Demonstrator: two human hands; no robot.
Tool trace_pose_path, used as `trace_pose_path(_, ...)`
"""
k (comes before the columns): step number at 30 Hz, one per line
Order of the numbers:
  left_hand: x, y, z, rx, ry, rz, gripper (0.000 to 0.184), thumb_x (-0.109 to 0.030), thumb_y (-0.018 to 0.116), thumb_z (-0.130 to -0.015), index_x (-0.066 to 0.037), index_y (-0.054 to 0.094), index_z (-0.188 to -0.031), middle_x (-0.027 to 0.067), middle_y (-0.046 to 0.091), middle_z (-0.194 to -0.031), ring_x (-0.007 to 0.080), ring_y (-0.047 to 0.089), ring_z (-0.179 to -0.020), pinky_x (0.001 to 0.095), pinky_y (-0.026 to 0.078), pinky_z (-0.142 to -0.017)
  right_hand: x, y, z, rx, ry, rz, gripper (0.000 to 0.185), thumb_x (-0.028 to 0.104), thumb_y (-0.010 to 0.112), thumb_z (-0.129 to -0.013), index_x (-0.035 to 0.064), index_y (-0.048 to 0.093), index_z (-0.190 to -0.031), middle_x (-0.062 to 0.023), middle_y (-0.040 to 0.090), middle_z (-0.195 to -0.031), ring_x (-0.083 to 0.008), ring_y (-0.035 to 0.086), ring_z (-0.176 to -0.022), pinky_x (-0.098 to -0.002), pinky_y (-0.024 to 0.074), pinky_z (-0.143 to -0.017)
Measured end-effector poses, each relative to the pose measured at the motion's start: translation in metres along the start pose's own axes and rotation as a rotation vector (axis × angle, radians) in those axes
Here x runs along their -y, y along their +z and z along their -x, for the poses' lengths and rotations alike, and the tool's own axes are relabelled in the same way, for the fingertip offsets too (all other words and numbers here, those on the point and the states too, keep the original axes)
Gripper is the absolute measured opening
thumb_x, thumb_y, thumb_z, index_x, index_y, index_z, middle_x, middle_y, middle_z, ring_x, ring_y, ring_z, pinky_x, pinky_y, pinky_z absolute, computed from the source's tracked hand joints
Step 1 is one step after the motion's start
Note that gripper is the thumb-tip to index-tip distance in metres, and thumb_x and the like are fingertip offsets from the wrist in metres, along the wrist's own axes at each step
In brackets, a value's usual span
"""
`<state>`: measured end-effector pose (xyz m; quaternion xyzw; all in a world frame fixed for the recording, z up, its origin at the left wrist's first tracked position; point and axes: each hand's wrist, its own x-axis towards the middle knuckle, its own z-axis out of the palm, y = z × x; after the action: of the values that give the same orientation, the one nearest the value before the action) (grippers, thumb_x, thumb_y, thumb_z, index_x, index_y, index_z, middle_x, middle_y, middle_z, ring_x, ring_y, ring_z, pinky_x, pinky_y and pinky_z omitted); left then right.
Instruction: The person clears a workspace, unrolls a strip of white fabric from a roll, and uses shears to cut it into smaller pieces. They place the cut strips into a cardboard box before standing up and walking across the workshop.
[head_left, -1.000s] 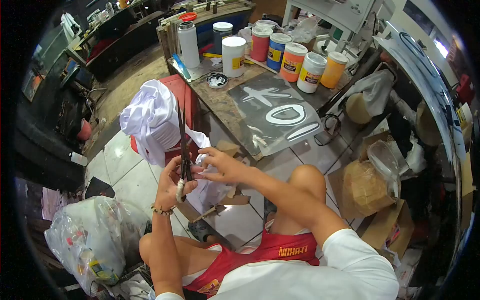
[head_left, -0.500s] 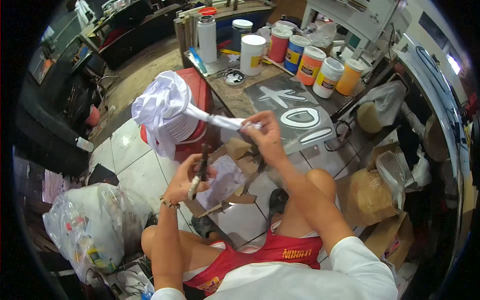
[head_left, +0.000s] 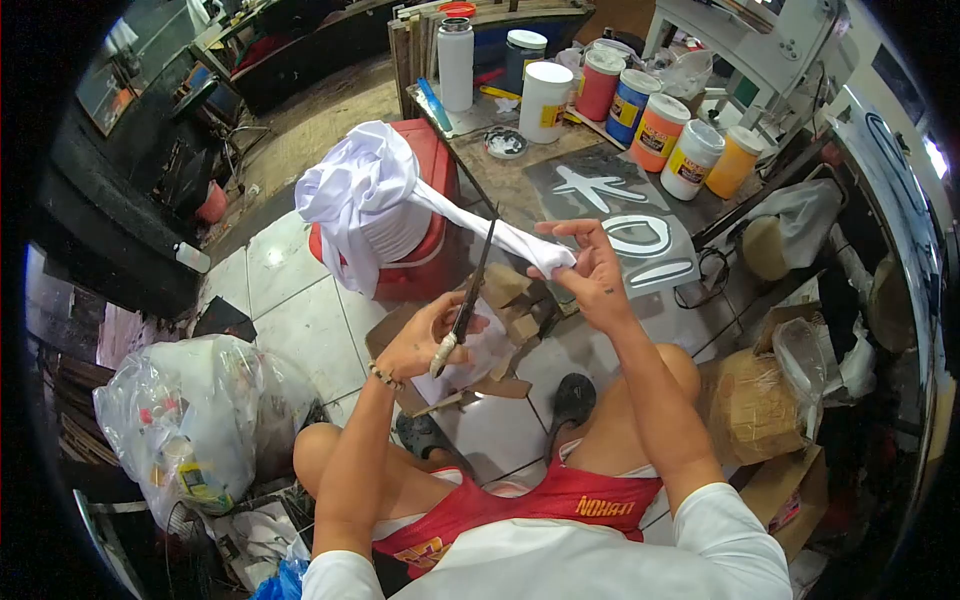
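White fabric (head_left: 355, 185) lies bunched in a loose heap over a red container (head_left: 436, 160) standing on the tiled floor (head_left: 290, 270), with folds hanging down its near side. One narrow length of it is drawn out to the person's right hand (head_left: 592, 275), which pinches the gathered end between thumb and fingers, the other fingers extended. The left hand (head_left: 432, 338) grips a pair of scissors (head_left: 480, 270), its fingers wrapped about the handles, one of which is bound in pale material. The scissors point up and away from the body, blades appearing together; their tip overlaps the drawn-out length in this view, and contact cannot be confirmed. Below the hands, an open cardboard box (head_left: 512, 386) rests on the floor and contains more white material. A beaded bracelet (head_left: 383, 376) is worn on the left wrist. Beyond the right hand, a table (head_left: 472, 150) carries a row of lidded paint jars (head_left: 660, 135), a white bottle (head_left: 456, 68) and a lid (head_left: 505, 143) smeared with black and white. A dark sheet (head_left: 590, 215) with white painted shapes lies at the table's near edge. A filled clear plastic bag (head_left: 215, 430) stands at lower left; a taped cardboard carton (head_left: 750, 410) sits at right.
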<state>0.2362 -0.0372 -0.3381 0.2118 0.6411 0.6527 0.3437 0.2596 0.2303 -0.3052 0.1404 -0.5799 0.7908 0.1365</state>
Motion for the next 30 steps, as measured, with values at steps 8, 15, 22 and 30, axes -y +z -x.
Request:
trace_pose_path(8, -0.005, -0.005, 0.008, -0.056, 0.016, -0.001, 0.08, -0.003, 0.08, -0.068, 0.001, 0.043, -0.139, 0.0148, 0.065, -0.117, 0.0205, 0.062, -0.11, 0.0346, 0.051, -0.094, 0.003, -0.018, 0.002, 0.261, 0.332, 0.074, 0.064, -0.002, 0.062, -0.078, 0.0028, 0.04, -0.138, -0.0144, 0.056, -0.123, -0.0177, 0.059, -0.11, -0.0285, 0.0512, -0.089)
trace_pose_path(15, -0.007, 0.005, 0.013, -0.02, -0.044, -0.009, 0.078, -0.001, 0.077, -0.069, 0.002, 0.043, -0.139, 0.0149, 0.067, -0.115, 0.0203, 0.064, -0.108, 0.0339, 0.051, -0.095, -0.016, 0.006, -0.014, 0.082, 0.441, 0.129, 0.042, 0.027, 0.071, -0.091, -0.0001, 0.059, -0.12, -0.0052, 0.065, -0.102, -0.0088, 0.06, -0.089, -0.0234, 0.0472, -0.076)
trace_pose_path(22, -0.005, -0.005, 0.016, 0.0, 0.023, -0.064, 0.079, 0.0, 0.074, -0.068, 0.002, 0.042, -0.141, 0.0152, 0.064, -0.122, 0.0224, 0.061, -0.116, 0.0337, 0.048, -0.099, -0.003, 0.003, -0.011, 0.226, 0.437, 0.344, 0.028, 0.029, 0.069, -0.093, 0.0012, 0.066, -0.099, 0.0008, 0.064, -0.085, -0.0053, 0.056, -0.078, -0.024, 0.0445, -0.067)
trace_pose_path(30, -0.015, -0.001, 0.019, 0.05, -0.057, -0.075, 0.074, 0.001, 0.073, -0.071, 0.005, 0.044, -0.139, 0.0153, 0.067, -0.115, 0.0195, 0.064, -0.108, 0.0303, 0.051, -0.093, -0.005, -0.007, -0.006, 0.269, 0.362, 0.248, 0.021, 0.024, 0.067, -0.093, 0.0038, 0.061, -0.097, 0.0003, 0.064, -0.084, -0.0059, 0.055, -0.077, -0.0247, 0.0448, -0.066)
